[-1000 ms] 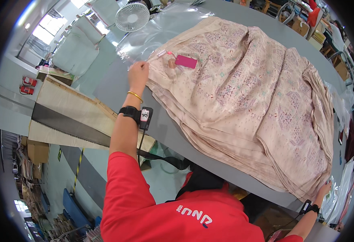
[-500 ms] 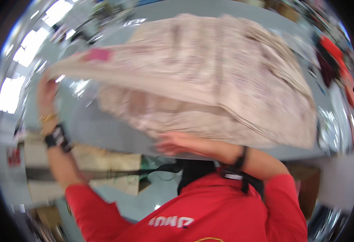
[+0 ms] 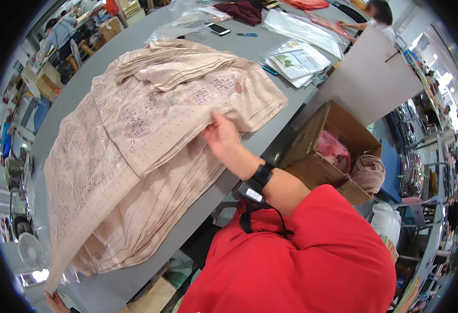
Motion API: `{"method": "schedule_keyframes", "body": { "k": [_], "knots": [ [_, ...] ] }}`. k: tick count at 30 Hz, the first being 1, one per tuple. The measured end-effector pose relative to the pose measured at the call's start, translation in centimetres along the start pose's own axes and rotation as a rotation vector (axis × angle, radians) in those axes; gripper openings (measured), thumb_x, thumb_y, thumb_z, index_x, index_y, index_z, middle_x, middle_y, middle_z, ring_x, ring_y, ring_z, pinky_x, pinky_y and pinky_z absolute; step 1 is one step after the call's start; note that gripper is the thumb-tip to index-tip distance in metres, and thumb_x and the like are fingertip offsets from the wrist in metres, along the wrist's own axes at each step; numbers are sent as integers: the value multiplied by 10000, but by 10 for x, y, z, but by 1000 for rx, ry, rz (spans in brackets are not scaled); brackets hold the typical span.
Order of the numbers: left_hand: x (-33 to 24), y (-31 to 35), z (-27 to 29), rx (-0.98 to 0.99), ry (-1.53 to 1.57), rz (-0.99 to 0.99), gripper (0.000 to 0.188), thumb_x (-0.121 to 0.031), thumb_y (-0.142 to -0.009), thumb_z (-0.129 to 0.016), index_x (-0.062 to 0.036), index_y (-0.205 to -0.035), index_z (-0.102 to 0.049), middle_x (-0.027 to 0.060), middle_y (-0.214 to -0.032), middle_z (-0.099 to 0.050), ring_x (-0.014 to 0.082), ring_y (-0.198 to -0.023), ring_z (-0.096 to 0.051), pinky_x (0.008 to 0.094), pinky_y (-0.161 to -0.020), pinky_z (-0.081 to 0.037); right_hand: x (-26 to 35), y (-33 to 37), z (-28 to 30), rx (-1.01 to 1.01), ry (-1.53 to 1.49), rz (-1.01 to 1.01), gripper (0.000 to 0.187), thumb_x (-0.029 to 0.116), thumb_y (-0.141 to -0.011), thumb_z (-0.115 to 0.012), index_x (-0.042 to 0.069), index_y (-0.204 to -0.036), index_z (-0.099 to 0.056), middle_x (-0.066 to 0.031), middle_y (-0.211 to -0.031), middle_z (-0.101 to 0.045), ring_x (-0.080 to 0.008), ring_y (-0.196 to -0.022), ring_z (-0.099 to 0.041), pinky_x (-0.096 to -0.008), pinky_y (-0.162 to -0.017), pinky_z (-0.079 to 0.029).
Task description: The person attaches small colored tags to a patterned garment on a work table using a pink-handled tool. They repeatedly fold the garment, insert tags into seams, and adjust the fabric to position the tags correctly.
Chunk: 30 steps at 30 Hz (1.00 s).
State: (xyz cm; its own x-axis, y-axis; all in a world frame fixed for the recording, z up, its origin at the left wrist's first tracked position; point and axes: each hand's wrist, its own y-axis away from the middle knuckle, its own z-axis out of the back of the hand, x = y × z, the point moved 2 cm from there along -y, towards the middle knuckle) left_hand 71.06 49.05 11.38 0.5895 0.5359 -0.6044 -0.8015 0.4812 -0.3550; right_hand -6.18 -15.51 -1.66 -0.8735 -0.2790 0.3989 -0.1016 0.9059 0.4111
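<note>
The workroom is wide and crowded, and its grey tabletop (image 3: 234, 49) spreads behind the person's red sleeve. Most to the left, past the tabletop's left edge, stands a white fan (image 3: 31, 250); if it is running, which I cannot tell, its air could disturb a loose edge. Close by, at the rim of the view, the left hand (image 3: 57, 302) is partly cut off, but it seems to pinch a far-drawn corner of the pale pink patterned cloth (image 3: 135, 104). Pulling harder there could drag the layers under it askew, because they lie loose upon one another. The cloth is piled over the middle of the tabletop and reaches almost to the near edge, where a lower layer could slide off and hang down. Further right, the right hand (image 3: 222, 136) holds the raised edge of the top layer, with thumb and fingers brought close together. If this grip takes one layer too many, the pile could crease; the black wrist device (image 3: 252, 190) could also catch on the fabric. Toward the right edge, flat printed packets (image 3: 299, 62) lie near the cloth's corner, and a sideways pull could push them. Below that edge, a cardboard box (image 3: 304, 141) could receive whatever slips.
</note>
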Motion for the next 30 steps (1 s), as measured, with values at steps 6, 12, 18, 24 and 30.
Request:
{"method": "schedule_keyframes", "body": {
  "k": [6, 12, 18, 24, 30],
  "knots": [
    [-17, 17, -12, 7, -655, -189, 410, -133, -1094, -597, 41, -1465, -578, 211, -1354, -671, 289, -1235, -651, 379, -1102, -495, 128, 6, 65, -222, 330, 224, 93, 134, -1082, -608, 63, -1138, -632, -71, -939, -719, -170, -862, -710, -285, -656, -611],
    [-73, -35, 57, 173, -508, -208, 371, -117, -1108, -581, 73, -1425, -591, 182, -1233, -713, 219, -1099, -669, 324, -978, -524, 120, 42, 47, 389, 1340, 426, 311, 198, -982, -736, 80, -1262, -666, -70, -1088, -712, -219, -1016, -672, -356, -878, -558],
    [-123, -72, 101, -47, -27, -264, 394, -108, -1083, -624, 60, -1439, -602, 140, -1295, -676, 180, -1152, -657, 300, -1035, -530, 116, 0, 19, 589, 2097, 1057, 439, 131, -830, -789, 80, -1254, -690, -114, -1247, -699, -337, -1180, -630, -440, -1053, -496],
    [-91, -48, 77, -226, 541, 359, 339, -283, -1032, -734, -49, -1276, -707, 67, -1115, -710, 130, -980, -668, 243, -840, -556, 149, 19, 15, 761, 2112, 1358, 177, 66, -809, -697, 69, -984, -715, -69, -947, -689, -287, -973, -662, -444, -852, -502],
    [-42, -14, -44, -116, 26, 265, 361, -234, -992, -711, 50, -1215, -701, 112, -1108, -739, 232, -934, -712, 367, -777, -596, 203, 19, 64, 376, 2017, 868, 333, 383, -928, -781, 73, -1046, -759, -84, -1142, -730, -329, -1089, -669, -410, -924, -524]
  ]
}}
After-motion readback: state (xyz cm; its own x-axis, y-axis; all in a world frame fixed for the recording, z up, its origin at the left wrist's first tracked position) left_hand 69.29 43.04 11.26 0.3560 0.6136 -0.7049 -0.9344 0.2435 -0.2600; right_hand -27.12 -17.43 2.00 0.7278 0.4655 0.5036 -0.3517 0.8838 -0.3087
